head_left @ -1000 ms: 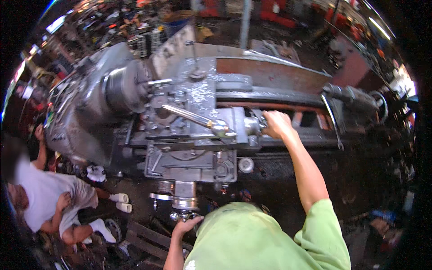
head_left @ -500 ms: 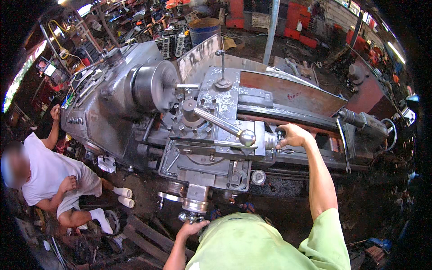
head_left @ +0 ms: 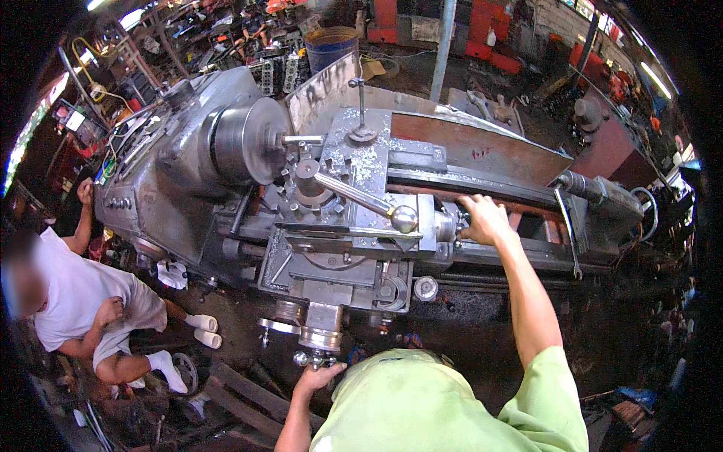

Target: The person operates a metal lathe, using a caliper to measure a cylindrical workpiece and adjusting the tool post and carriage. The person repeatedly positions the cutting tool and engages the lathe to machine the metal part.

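A large grey metal lathe stretches across the view, its chuck (head_left: 252, 143) looking blurred as if spinning, with a metal rod (head_left: 303, 139) sticking out toward the tool post (head_left: 307, 188). The tool post carries a long lever with a ball end (head_left: 404, 218). My right hand (head_left: 486, 220) is closed on the compound-slide handle (head_left: 461, 221) at the right end of the slide; its fingertips are partly hidden. Low in front, my left hand (head_left: 320, 377) grips the ball-ended cross-slide handle (head_left: 303, 358), with most of its fingers out of sight underneath.
Metal chips (head_left: 367, 167) lie on the carriage. Right of it are a wrench (head_left: 570, 233) and the tailstock (head_left: 599, 196). A person in white (head_left: 98, 294) sits at the left, one hand by the headstock. Behind stand a splash sheet (head_left: 324, 90), a post (head_left: 443, 53) and a drum (head_left: 331, 49).
The whole view has shifted slightly, so the lathe sits a little farther left. My right hand's fingers have shifted around the compound-slide handle; my left hand stays at its handle.
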### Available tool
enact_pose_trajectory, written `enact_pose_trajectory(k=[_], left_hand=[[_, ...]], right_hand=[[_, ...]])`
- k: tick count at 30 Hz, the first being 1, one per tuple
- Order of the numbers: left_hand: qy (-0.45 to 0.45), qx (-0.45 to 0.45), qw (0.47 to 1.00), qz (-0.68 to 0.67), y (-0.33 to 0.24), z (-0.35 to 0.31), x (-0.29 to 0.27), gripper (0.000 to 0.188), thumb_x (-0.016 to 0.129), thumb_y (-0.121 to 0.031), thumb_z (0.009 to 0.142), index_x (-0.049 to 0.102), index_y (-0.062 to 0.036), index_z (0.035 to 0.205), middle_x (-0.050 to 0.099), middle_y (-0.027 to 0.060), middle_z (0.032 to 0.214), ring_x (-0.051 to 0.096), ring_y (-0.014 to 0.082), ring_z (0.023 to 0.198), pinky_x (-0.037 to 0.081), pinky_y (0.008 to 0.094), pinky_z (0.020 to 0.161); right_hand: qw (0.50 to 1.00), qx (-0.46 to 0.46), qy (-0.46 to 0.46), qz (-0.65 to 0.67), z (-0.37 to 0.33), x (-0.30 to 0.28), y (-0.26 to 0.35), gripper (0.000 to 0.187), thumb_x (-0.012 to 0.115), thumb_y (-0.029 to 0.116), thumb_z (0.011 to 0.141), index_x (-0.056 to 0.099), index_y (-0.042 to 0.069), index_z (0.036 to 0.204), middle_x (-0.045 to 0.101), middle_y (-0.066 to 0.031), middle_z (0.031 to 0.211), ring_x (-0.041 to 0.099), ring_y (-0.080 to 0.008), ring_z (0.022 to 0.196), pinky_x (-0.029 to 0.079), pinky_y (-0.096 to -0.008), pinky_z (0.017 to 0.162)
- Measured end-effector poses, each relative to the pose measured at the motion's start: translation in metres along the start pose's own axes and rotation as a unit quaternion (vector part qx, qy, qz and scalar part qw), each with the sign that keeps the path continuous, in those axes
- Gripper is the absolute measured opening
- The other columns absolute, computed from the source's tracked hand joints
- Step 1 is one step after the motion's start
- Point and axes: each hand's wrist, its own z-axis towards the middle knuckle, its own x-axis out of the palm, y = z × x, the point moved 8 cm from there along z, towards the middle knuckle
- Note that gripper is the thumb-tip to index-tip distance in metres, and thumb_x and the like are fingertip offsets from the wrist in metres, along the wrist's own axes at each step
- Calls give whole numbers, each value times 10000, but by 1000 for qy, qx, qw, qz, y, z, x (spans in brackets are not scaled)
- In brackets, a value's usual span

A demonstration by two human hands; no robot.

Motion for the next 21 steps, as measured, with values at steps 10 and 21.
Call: enact_pose_trajectory(k=[10,21], left_hand=[[-3,-12,1000,-2,-3,-3,1,404,795,-343,852,696,-5,1050,697,67,981,628,196,876,545,385,797],[-20,-19,1000,-11,-14,-10,-1,494,780,-398,862,681,-3,1142,698,94,1064,625,216,960,535,392,876]], right_hand=[[982,55,-165,67,-89,35,33,908,823,210,722,380,105,1508,581,-167,1279,548,-359,1191,463,-522,914],[996,-15,30,86,2,30,12,650,814,162,702,580,12,1289,572,-193,1352,638,-366,1119,499,-515,959]])
